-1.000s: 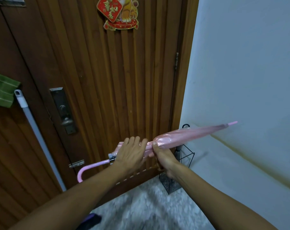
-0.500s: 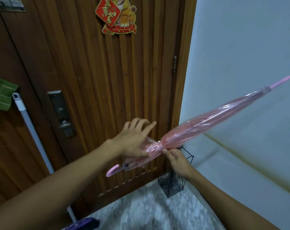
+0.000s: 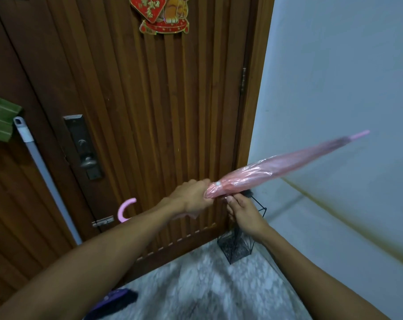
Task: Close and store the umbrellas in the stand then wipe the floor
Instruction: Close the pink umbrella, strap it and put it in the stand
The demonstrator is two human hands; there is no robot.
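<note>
Glossy translucent plastic umbrella (image 3: 276, 168), black wire stand (image 3: 238, 247), ribbed varnished wooden door (image 3: 161, 100), mottled stone floor (image 3: 207, 285).

Dim, flat indoor light with a cool cast on the wall (image 3: 334, 77); no source in view. Soft shadow runs along the wall behind the umbrella (image 3: 276, 172), and the wooden door (image 3: 161, 100) stays dark with faint sheen on its ribs. Slight glare on the umbrella's plastic. Its tip end is motion-blurred. Floor (image 3: 207, 285) looks smeared and soft. Wide-angle bending at the edges: door lines lean, forearms balloon toward the bottom corners.
</note>
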